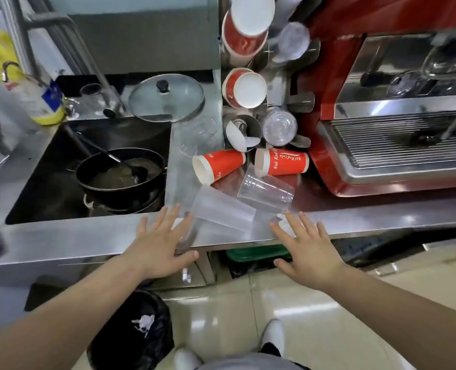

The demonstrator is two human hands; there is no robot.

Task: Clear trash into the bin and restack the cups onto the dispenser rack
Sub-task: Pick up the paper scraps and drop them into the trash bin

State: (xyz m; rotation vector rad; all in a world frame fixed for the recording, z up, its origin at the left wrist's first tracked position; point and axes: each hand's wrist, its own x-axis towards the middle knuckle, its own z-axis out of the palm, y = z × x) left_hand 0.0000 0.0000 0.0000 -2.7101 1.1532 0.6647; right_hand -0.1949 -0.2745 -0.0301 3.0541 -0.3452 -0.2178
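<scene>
Seen from the head camera looking down, the left hand (158,243) and the right hand (308,248) are both spread flat with straight fingers over the front edge of the stainless-steel desk (88,239), and nothing is held in either. Between them, two clear plastic cups lie on their sides: the nearer clear plastic cup (221,212) just beside the left fingertips, the farther clear plastic cup (267,192) near the right ones. Behind these, two red paper cups are tipped over, the left red paper cup (217,166) and the right red paper cup (284,162), at the foot of the metal dispenser rack (299,100), where red and clear cups are already stacked. Judged from this, each toppled cup would best be gripped around its wall, lightly since thin plastic may buckle, and like nested with like. A black-lined bin (133,335) stands on the floor below, with white scraps inside. In the sink, a black pan (120,174) holds murky liquid and a utensil.
</scene>
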